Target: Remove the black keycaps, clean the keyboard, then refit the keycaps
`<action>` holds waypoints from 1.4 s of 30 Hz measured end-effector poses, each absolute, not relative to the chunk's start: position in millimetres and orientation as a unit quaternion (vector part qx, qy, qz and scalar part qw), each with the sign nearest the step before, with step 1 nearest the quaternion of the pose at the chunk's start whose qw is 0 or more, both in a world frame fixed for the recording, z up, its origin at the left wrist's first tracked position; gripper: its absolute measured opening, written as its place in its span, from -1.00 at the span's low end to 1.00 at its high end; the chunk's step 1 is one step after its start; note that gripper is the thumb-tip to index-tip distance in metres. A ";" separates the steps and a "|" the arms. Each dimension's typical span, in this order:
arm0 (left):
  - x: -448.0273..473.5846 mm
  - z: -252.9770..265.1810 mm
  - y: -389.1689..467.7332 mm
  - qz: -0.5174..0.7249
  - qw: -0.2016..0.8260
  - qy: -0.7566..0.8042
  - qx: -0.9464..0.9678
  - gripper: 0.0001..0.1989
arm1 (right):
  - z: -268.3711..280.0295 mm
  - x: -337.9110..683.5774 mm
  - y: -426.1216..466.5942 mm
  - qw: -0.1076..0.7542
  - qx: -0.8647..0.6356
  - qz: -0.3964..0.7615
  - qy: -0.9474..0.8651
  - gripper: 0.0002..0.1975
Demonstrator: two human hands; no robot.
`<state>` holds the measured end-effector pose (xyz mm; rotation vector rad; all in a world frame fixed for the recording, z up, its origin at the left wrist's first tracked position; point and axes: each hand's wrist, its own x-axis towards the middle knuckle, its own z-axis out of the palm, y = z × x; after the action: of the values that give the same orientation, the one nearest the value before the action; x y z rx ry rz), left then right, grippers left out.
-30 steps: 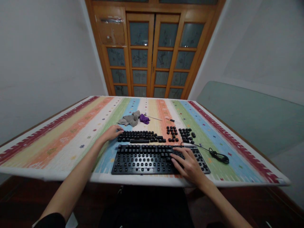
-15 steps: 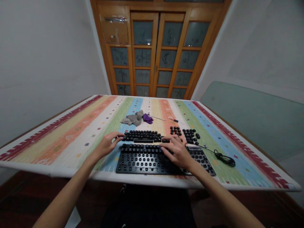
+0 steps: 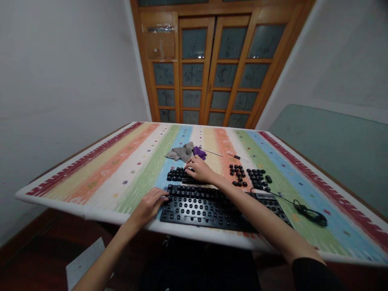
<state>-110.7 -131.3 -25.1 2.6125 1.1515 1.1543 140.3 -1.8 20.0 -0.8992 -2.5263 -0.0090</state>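
Note:
A black keyboard (image 3: 194, 210) lies near the table's front edge. Its top row bears keycaps, while bare switches show over much of the rest. At its upper left corner, my left hand (image 3: 150, 206) has its fingertips closed on the edge. Behind the keyboard sit rows of loose black keycaps (image 3: 174, 176) and a long spacebar cap (image 3: 189, 181). My right hand (image 3: 200, 169) reaches over the keyboard to these rows, fingers bent and pinched at a keycap. Its palm and forearm hide some of the loose caps and part of the keyboard.
Beyond the keycaps lie a grey cloth (image 3: 182, 152), a purple cloth (image 3: 199, 152) and a thin rod (image 3: 214, 153). More loose keycaps (image 3: 256, 177) sit to the right. A coiled cable (image 3: 312, 214) and a small black-ended item (image 3: 237, 157) are also on the striped tablecloth (image 3: 121, 173).
My right hand has moved left and away from me, onto the loose keycap rows. My left hand has come back from those rows to the keyboard's left edge. The view has shifted left.

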 end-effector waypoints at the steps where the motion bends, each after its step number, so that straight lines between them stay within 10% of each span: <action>1: -110.1 -25.3 -130.8 0.373 0.020 0.374 0.849 -0.85 | 17.9 135.0 2.7 0.216 -0.330 0.003 -0.919 -0.85; 29: -108.3 -20.9 -134.2 0.338 -0.034 0.342 0.876 -0.81 | 7.9 90.8 34.4 0.141 -0.417 0.058 -0.896 -0.82; 42: -107.2 -15.4 -137.0 0.274 -0.068 0.352 0.893 -0.74 | 25.1 98.1 -9.0 0.317 -0.315 0.113 -0.888 -0.81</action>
<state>-107.2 -137.0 -15.4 2.9316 1.1557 0.8992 98.1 -9.0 25.1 -0.8280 -2.3364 0.2978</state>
